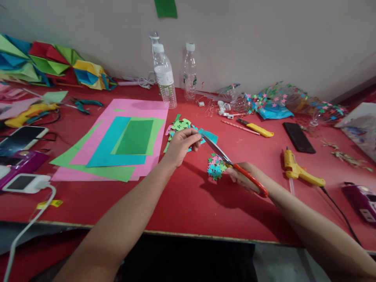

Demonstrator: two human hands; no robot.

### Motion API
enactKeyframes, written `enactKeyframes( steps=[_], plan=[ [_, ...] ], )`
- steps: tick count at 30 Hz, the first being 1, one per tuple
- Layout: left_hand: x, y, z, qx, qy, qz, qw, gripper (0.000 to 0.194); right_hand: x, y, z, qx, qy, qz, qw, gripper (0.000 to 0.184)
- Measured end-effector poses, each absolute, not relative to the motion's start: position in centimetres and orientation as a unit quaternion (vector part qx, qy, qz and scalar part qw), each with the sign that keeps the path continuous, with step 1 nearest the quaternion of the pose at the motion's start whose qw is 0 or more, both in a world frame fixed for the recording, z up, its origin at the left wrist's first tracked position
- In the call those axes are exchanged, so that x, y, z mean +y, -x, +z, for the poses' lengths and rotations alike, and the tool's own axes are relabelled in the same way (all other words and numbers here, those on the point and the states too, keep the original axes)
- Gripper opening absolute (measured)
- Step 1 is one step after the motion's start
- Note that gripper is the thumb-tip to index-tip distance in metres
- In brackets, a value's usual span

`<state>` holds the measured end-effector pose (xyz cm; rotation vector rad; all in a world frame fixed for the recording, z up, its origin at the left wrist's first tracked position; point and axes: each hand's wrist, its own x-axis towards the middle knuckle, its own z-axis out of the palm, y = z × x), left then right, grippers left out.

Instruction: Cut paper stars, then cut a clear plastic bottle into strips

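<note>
Watching remotely through the head camera, I had a red table [188, 213] in front, its near edge running across the view. At the near left, a white cable was plugged into a white device [22, 183]. Right hand [245, 176]: closed on red-handled scissors [239, 170], blades angled up-left toward the other hand. Left hand [183, 145]: thumb and fingertips pinched together right at the blade tips; whatever sat between them was too small for me to tell. Hands were apart, joined only by the scissors' span. Small pile of paper stars [216, 170] lay on the table beside the right hand, mixed pink, blue and green. Yellow glue gun [290, 164] lay off to the right. Overlapping colored sheets [136, 137] covered the left side, dark green on top. Just beyond the left hand I logged green paper scraps [180, 124]. Farther: black phone [299, 138], yellow cutter [260, 130], two clear bottles [166, 78] with white caps upright near the wall. Last, green paper [166, 8] on the wall.
</note>
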<state>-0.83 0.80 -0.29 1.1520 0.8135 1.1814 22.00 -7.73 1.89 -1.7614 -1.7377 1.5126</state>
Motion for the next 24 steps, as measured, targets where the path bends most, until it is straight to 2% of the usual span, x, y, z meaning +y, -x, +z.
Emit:
enactKeyframes(
  steps=[24],
  plan=[
    [0.9,0.77,-0.71,0.352,-0.515,0.507,0.595,0.014,-7.49,-22.06,1.42,-0.593,0.604,0.518,0.122,0.055]
  ],
)
